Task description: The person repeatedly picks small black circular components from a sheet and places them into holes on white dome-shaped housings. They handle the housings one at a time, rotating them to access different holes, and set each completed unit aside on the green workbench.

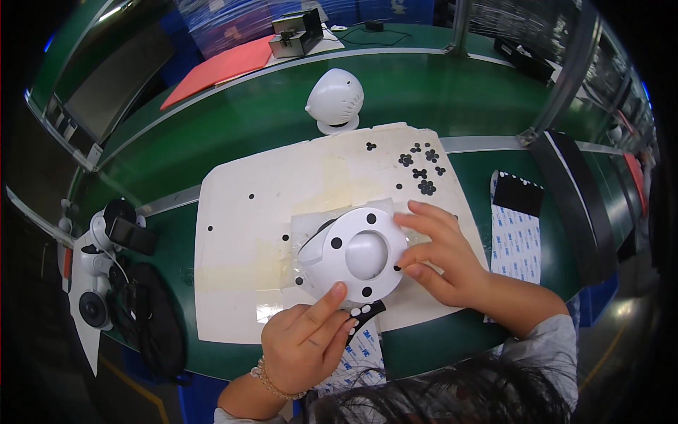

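Note:
A white camera-like housing (321, 258) lies with its ring-shaped base (387, 279) facing up, on a clear-wrapped pad in the middle of the board. Several round black pads (336, 243) sit on the ring. At the ring's right edge, my right hand (445, 261) has thumb and forefinger closed at a small black pad (397, 268), its other fingers against the rim. My left hand (305, 343) stretches its forefinger to the ring's lower edge. Its other fingers are curled at a black adhesive pad strip (365, 315) with punched-out white spots; their grip is partly hidden.
The pale board (233, 283) carries scattered black dots and clusters (426, 187). Beyond it stands another white unit (335, 99). A pad sheet (515, 233) and a long black bar (575, 205) lie right. White devices (94, 304) and a black bag (152, 318) are left.

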The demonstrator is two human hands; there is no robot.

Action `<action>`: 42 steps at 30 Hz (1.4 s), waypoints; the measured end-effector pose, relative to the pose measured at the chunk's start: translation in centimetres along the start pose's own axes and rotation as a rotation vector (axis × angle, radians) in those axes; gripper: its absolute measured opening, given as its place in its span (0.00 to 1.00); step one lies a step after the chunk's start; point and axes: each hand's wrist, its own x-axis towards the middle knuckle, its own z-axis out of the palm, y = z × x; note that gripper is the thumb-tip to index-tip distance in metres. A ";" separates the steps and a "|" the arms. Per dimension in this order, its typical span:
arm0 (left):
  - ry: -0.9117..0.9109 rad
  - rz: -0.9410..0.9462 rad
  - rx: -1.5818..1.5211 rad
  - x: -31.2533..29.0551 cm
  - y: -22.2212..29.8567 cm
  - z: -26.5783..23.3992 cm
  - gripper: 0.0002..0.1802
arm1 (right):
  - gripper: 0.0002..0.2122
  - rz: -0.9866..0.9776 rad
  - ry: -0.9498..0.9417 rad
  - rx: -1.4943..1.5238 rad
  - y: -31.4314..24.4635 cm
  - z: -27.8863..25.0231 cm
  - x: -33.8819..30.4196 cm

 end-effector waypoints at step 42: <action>-0.050 -0.013 -0.033 -0.1 -0.1 -0.2 0.17 | 0.16 0.305 0.042 -0.721 19.5 4.7 8.2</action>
